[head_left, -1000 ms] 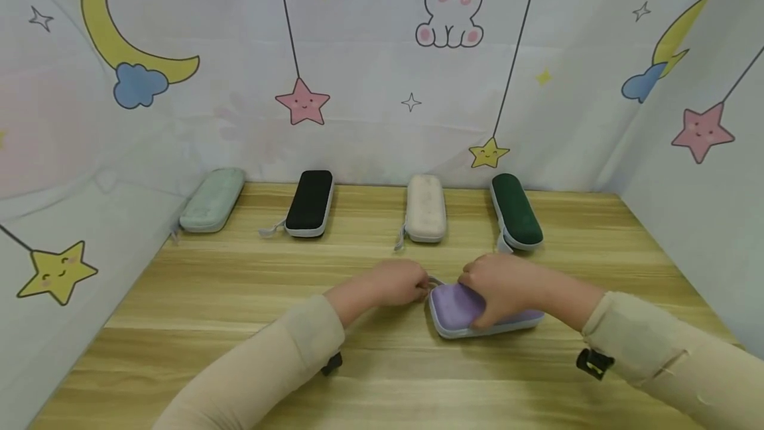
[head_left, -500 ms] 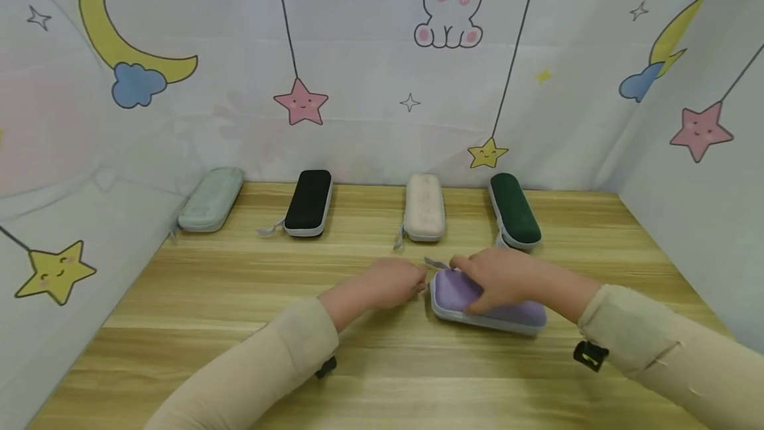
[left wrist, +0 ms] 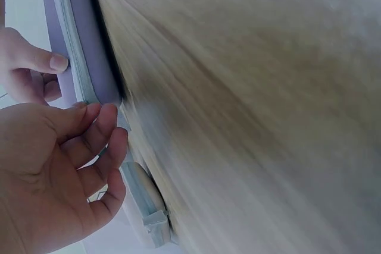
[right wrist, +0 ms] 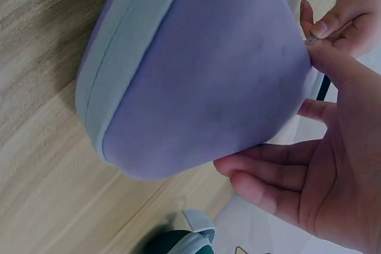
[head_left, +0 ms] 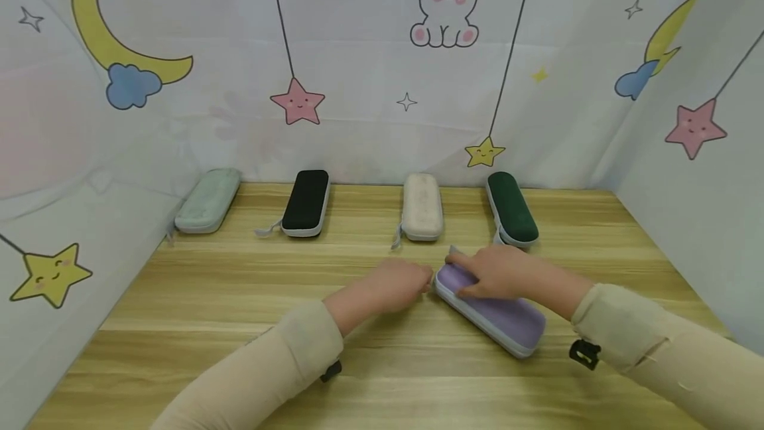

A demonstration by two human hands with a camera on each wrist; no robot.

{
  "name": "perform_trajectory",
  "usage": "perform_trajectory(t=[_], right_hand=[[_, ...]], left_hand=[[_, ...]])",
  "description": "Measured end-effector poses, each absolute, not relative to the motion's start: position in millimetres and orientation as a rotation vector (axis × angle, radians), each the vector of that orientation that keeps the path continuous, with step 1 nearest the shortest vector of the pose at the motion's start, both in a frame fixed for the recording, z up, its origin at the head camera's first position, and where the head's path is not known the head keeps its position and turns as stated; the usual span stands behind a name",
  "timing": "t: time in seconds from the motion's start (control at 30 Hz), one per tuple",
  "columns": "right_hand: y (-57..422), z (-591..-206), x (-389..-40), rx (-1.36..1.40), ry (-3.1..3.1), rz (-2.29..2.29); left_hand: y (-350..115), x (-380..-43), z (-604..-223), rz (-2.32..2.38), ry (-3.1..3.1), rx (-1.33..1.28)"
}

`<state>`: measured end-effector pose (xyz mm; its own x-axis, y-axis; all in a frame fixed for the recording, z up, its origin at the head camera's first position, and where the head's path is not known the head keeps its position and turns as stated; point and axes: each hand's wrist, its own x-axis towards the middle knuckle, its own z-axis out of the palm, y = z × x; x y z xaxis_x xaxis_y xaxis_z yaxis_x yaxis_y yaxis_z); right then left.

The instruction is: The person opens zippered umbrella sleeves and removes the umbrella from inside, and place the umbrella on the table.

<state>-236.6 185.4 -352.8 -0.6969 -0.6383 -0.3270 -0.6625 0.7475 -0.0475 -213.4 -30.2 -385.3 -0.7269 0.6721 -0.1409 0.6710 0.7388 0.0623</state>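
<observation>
A lilac zip case (head_left: 507, 320) with a pale zipper band lies slanted on the wooden table, its left end farther from me. My right hand (head_left: 500, 272) grips it from above, thumb on the near side and fingers over the far side. At the left end, my left hand (head_left: 394, 285) pinches something small and pale, apparently the zipper pull (right wrist: 311, 38), in the right wrist view. Thumb and index fingertip meet beside the case's corner in the left wrist view. A small strap (head_left: 453, 250) pokes up behind the right fingers.
Along the table's back lie a mint case (head_left: 209, 201), a black case (head_left: 307, 200), a cream case (head_left: 422, 208) and a dark green case (head_left: 512, 208). The green one is close behind my right hand. A printed cloth (head_left: 358, 52) hangs behind and at the sides.
The lilac case has turned on the table: its right end has swung toward me, its left end away. The right hand turned with it; the left hand stayed near the left end.
</observation>
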Motion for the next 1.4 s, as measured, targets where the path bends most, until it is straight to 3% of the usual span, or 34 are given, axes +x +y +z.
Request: perform_trajectory(t=[0.9,1.4], right_hand=[[168.8,-361.7,-247.8,-0.614,2.754,0.001],[163.6,-370.1,-270.0,-0.49,2.846,-0.024]], left_hand=[[-13.7,-194.1,-383.5,-0.033,2.801,1.19],[-28.7,-172.7,-379.5,-0.087,2.748,1.269]])
